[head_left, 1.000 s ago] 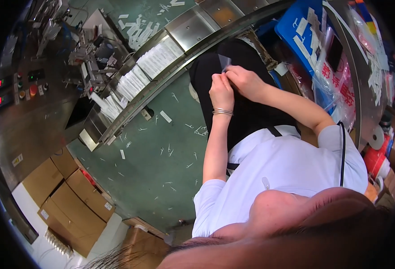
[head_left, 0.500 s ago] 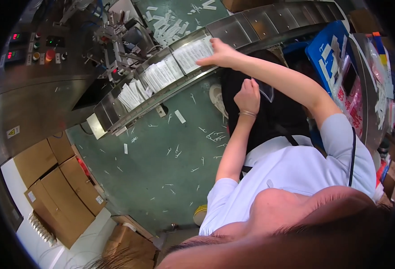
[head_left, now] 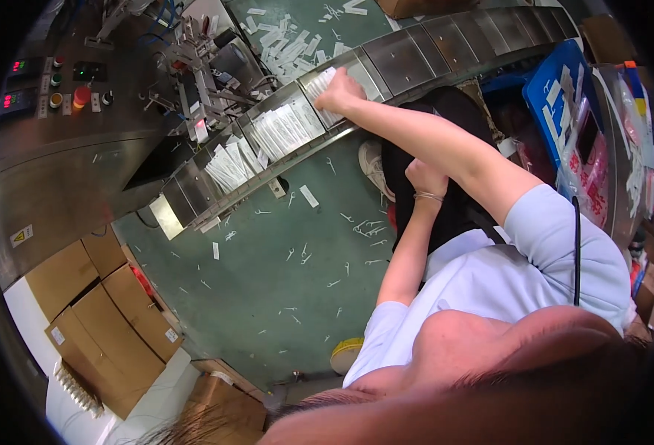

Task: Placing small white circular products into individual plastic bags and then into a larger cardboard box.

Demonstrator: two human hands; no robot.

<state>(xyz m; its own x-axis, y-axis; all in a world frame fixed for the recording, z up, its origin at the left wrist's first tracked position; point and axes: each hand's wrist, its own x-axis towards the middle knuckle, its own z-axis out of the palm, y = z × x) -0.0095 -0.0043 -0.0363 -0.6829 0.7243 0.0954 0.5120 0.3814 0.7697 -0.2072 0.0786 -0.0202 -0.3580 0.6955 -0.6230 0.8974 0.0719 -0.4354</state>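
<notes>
My right hand point(head_left: 339, 93) reaches over the metal conveyor and curls its fingers round a row of thin white packets point(head_left: 319, 83) standing in one compartment. Bare metal shows in that compartment to the right of the hand. Two compartments further left hold more white packets point(head_left: 282, 126), leaning against each other. Over my dark-clothed lap, my left hand point(head_left: 425, 178) is closed in a fist, partly behind my right forearm; whatever is in it, if anything, is hidden.
A machine with a control panel point(head_left: 56, 93) stands at the left. Cardboard boxes point(head_left: 112, 334) are stacked at the lower left. Small white picks point(head_left: 297, 256) and packets litter the green floor. To my right are a blue bin point(head_left: 557, 96) and plastic bags point(head_left: 590, 167).
My right hand was spread over the packets; now its fingers are bent round them, and they sit bunched to the left of their compartment. My left hand stays closed.
</notes>
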